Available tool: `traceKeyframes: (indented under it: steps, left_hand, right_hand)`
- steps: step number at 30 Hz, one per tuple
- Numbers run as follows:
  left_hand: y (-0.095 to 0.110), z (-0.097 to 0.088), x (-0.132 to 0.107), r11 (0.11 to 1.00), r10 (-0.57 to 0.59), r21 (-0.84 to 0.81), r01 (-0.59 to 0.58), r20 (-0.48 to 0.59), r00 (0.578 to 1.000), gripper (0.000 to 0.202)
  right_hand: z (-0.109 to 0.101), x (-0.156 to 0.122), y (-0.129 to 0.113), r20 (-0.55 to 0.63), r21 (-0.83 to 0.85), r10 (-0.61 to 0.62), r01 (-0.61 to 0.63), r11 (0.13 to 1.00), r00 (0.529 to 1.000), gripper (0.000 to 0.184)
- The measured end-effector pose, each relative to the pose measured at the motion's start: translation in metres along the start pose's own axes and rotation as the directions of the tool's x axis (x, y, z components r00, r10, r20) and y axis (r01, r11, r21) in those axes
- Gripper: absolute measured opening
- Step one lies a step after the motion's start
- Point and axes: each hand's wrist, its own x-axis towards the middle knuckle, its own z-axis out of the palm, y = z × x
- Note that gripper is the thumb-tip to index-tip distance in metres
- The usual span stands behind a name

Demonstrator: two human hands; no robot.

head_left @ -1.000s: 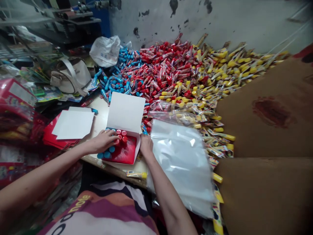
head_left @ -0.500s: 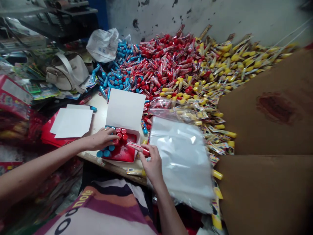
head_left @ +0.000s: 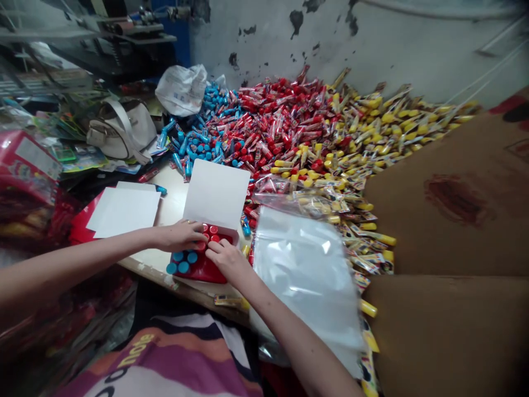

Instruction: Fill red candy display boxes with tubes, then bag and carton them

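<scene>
An open box [head_left: 237, 238] with a red inside and a raised white lid [head_left: 217, 193] sits near the table's front edge. Upright blue-capped tubes [head_left: 184, 267] fill its left front corner, and red-capped tubes [head_left: 214, 229] stand behind them. My left hand [head_left: 184, 236] reaches over the box from the left, fingers closed around the red-capped tubes. From the right, my right hand [head_left: 227, 260] dips into the box, its fingers bent together beside the red caps. The red tube it carried is mostly hidden by the fingers.
Blue, red and yellow tubes [head_left: 281, 118] are heaped against the wall. Clear plastic bags [head_left: 303, 275] lie right of the box, beside a large cardboard box [head_left: 450, 325]. White cards [head_left: 124, 209] rest at left, with a white handbag [head_left: 124, 129] behind.
My right hand has moved left and into the box with the red tube, which was in plain sight before. My left hand stays over the red caps. The camera view has shifted slightly.
</scene>
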Motion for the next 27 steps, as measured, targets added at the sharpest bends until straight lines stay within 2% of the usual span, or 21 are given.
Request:
traceKeyframes:
  steps: [3, 7, 11, 14, 16, 20, 27]
  left_hand:
    - [0.004, 0.001, 0.000, 1.000, 0.004, 0.000, -0.004, -0.026, 1.000, 0.024]
    - [0.017, 0.005, -0.003, 0.999, -0.034, 0.028, 0.035, -0.050, 0.998, 0.027]
    - [0.028, 0.012, -0.009, 0.996, -0.078, 0.024, 0.081, -0.136, 0.988, 0.029]
    - [0.032, 0.017, -0.013, 0.993, -0.084, 0.066, 0.098, -0.185, 0.979, 0.032]
    - [0.033, 0.019, -0.015, 0.989, -0.076, 0.109, 0.096, -0.175, 0.982, 0.033]
    - [0.030, 0.021, -0.019, 0.987, -0.058, 0.137, 0.079, -0.153, 0.986, 0.034]
    - [0.024, 0.027, -0.017, 0.997, -0.073, -0.004, 0.075, -0.272, 0.960, 0.029]
  right_hand:
    - [-0.003, 0.004, 0.012, 0.064, 0.053, -0.071, 0.068, 0.996, 0.995, 0.018]
    - [-0.001, 0.005, 0.018, 0.081, 0.220, -0.038, 0.019, 0.975, 0.996, 0.016]
    - [0.010, -0.006, 0.013, -0.058, 0.393, 0.121, -0.088, 0.915, 0.991, 0.024]
    - [0.018, -0.013, 0.008, -0.132, 0.464, 0.298, -0.207, 0.861, 0.945, 0.032]
    - [0.018, -0.015, 0.007, -0.124, 0.461, 0.342, -0.251, 0.851, 0.932, 0.030]
    - [0.008, -0.011, 0.005, -0.039, 0.345, 0.288, -0.257, 0.902, 0.957, 0.024]
    - [-0.018, 0.008, 0.001, 0.122, 0.225, 0.271, -0.293, 0.929, 0.955, 0.026]
